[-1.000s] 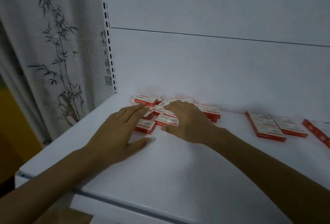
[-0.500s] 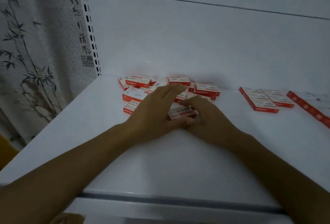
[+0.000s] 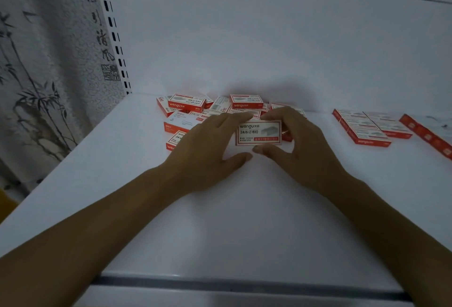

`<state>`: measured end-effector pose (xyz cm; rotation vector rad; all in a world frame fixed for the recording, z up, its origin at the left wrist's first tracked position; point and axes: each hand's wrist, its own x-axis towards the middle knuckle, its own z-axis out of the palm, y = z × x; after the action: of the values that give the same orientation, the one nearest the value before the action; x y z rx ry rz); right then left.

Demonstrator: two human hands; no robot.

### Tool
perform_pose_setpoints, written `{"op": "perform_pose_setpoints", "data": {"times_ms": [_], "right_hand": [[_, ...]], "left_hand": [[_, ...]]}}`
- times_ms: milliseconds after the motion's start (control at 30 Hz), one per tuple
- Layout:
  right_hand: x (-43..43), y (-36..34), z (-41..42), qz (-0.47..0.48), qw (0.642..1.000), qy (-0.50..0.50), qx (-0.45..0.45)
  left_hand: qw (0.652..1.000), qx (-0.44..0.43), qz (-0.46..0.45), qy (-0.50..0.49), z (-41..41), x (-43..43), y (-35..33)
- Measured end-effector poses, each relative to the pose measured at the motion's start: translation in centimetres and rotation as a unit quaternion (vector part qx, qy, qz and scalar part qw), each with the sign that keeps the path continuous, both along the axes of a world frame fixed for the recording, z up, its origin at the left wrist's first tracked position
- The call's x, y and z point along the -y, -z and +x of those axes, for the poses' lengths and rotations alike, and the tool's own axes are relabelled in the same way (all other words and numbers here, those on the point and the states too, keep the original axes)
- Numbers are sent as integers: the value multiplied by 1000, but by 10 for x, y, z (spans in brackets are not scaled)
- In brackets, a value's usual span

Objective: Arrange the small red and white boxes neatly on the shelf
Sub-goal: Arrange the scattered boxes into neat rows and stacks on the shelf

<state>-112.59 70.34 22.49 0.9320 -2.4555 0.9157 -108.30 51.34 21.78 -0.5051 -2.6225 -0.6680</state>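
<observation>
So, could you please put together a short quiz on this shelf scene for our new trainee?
1. True or false: the held box lies flat in the jumbled pile.
2. Where on the shelf does the jumbled pile lie?
A) at the front edge
B) at the rear, by the back panel
C) at the far right end
3. Fill in: the neat row of boxes lies to the ___ of the jumbled pile.

Key:
1. False: it is held up between the left hand and the right hand, label towards the camera.
2. B.
3. right.
</observation>
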Motion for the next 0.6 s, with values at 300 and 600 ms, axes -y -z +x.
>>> {"op": "perform_pose_setpoints", "data": {"times_ms": [300,600], "right_hand": [[0,1,-4,-11,1000,2,-15],[-19,-23,1,164,967,60,-186]], "left_hand": [[999,-40,-6,-26,0,3,-4],[992,-98,-82,-3,11,-2,-1]]}}
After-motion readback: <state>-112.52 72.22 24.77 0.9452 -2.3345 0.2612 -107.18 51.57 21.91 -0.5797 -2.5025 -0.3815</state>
